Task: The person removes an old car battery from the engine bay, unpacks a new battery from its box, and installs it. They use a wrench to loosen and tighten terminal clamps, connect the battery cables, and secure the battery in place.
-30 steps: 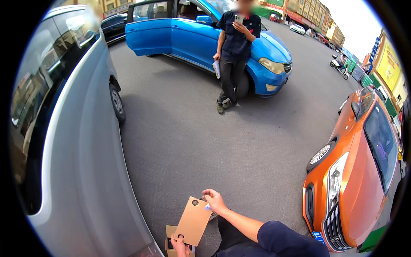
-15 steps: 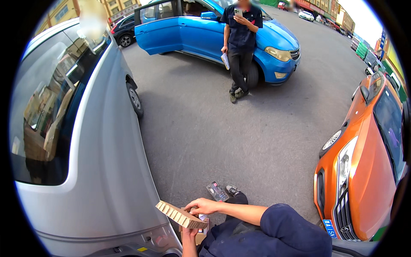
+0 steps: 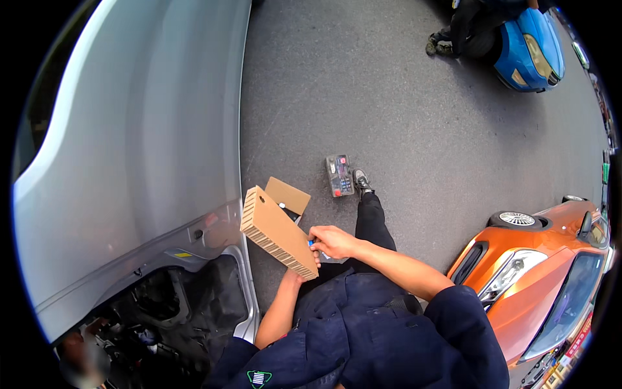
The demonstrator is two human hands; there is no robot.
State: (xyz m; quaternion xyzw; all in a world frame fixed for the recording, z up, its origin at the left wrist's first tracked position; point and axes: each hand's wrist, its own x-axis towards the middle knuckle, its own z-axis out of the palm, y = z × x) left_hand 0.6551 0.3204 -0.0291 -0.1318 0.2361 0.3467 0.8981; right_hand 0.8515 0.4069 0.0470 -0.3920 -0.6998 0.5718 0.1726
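Observation:
A thick cardboard pad (image 3: 275, 227) with a ribbed, honeycomb-like edge is tilted in front of my body. My left hand (image 3: 315, 254) is closed on its near right end, mostly hidden beneath it, with fingertips showing at the side. Right beside them, my right hand (image 3: 334, 242) has its fingers pinched together at a small blue piece (image 3: 311, 244), too small to name. Past the pad, a brown cardboard flap (image 3: 288, 195) stands up, and a dark object with a white spot (image 3: 282, 205) shows partly between the two.
What looks like a car battery (image 3: 339, 176) lies on the asphalt beside my shoe (image 3: 361, 180). A silver vehicle (image 3: 162, 117) with an open engine bay (image 3: 168, 311) is on the left. An orange car (image 3: 512, 285) stands right; another person (image 3: 470, 29) is by a blue car (image 3: 531, 55).
My view has tipped downward. My right hand has moved from above the pad to its right end and now pinches the blue piece. The cardboard flap and dark object have come into sight.

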